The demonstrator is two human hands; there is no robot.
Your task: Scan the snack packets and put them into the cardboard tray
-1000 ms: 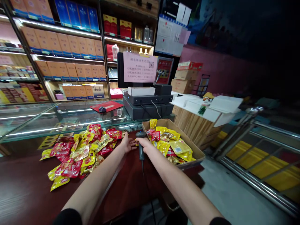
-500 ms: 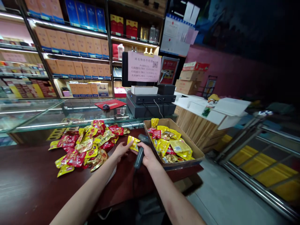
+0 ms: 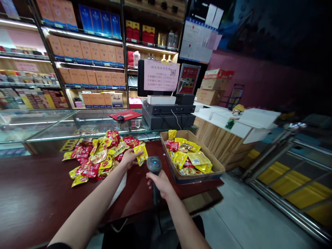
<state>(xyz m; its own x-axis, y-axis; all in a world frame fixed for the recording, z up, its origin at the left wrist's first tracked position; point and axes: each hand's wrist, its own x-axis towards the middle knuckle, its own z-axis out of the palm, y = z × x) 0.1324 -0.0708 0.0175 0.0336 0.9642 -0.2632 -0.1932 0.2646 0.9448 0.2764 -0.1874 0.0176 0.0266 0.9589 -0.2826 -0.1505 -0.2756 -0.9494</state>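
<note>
My left hand [image 3: 130, 158] pinches a yellow snack packet [image 3: 141, 154] just off the right side of a loose pile. Wrapped around the handle of a black barcode scanner [image 3: 154, 165] is my right hand [image 3: 161, 183]; the scanner stands upright with a small blue light on its head. The pile of red, yellow and gold snack packets [image 3: 100, 155] lies on the dark red table to the left. On the right, a cardboard box [image 3: 220, 168] holds several more packets [image 3: 193, 157]. My left forearm hides the near edge of the pile.
Behind the table runs a glass counter [image 3: 54, 126] with a red mouse pad [image 3: 126, 115]. A monitor [image 3: 140, 77] with a pink paper sign stands over a black cash drawer [image 3: 168, 119]. Shelves of boxed goods [image 3: 88, 52] rise behind. A metal railing [image 3: 293, 155] stands at right.
The yellow packet has moved left and up, away from the scanner, in my left hand. My right hand has turned the scanner more upright. The view has shifted slightly.
</note>
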